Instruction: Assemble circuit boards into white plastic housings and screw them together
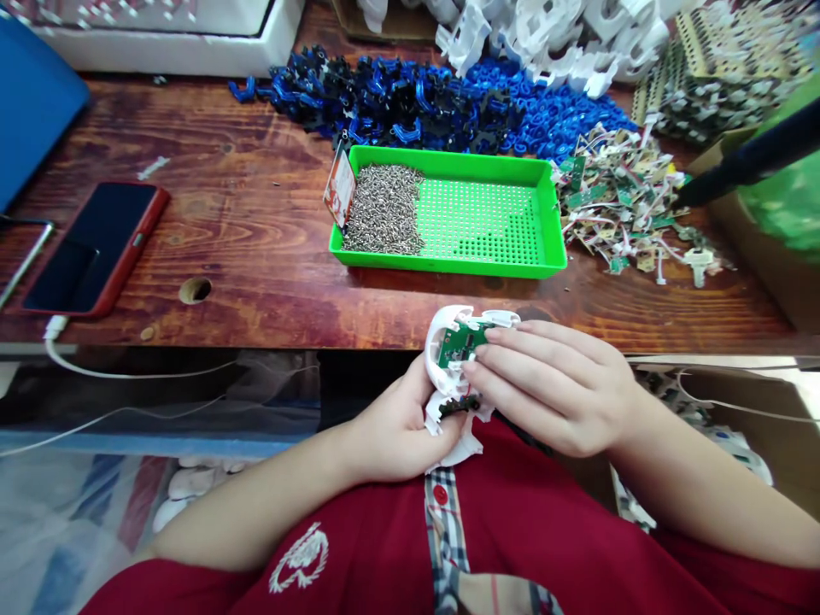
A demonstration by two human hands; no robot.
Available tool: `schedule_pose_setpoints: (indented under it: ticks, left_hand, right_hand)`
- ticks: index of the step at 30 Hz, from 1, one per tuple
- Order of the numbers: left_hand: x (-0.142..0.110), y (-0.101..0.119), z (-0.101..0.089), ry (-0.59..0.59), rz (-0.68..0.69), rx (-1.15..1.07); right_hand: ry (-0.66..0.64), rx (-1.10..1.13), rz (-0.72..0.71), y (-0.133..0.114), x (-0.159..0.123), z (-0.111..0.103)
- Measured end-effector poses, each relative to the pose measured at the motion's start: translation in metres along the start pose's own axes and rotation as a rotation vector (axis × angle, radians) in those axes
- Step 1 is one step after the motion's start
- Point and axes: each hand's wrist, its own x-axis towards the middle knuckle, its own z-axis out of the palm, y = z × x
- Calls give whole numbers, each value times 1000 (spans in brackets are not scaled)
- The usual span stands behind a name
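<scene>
My left hand (397,427) is closed around a white plastic housing (443,342), held just below the table's front edge above my lap. A small green circuit board (462,343) sits inside the housing. My right hand (551,384) lies over the housing from the right, its fingertips pressed together on the green board. Both hands touch the same piece.
A green perforated tray (487,218) with a heap of small metal screws (384,209) stands on the wooden table (256,213). Behind lie blue and black plastic parts (410,102), white housings (564,43) and wired circuit boards (628,196). A red phone (96,248) lies at left.
</scene>
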Motion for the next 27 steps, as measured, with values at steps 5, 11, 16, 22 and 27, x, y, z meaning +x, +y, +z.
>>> schedule_pose_setpoints:
  ticks: [5,11,16,22,27]
  left_hand:
    - [2,2,-1,6,1,18]
    - [3,2,-1,39,23,30]
    - [1,-4,-4,19,112,122]
    - [3,-3,-7,-17,186,193]
    - [2,-3,-7,2,165,172]
  right_hand:
    - [-1,-28,-54,4,1,-1]
    - [-66,13,-13,1,2,-6]
    - [-7,126,124,-10,-6,2]
    - [71,258,340,-20,-13,8]
    - [115,293,426,-23,-11,9]
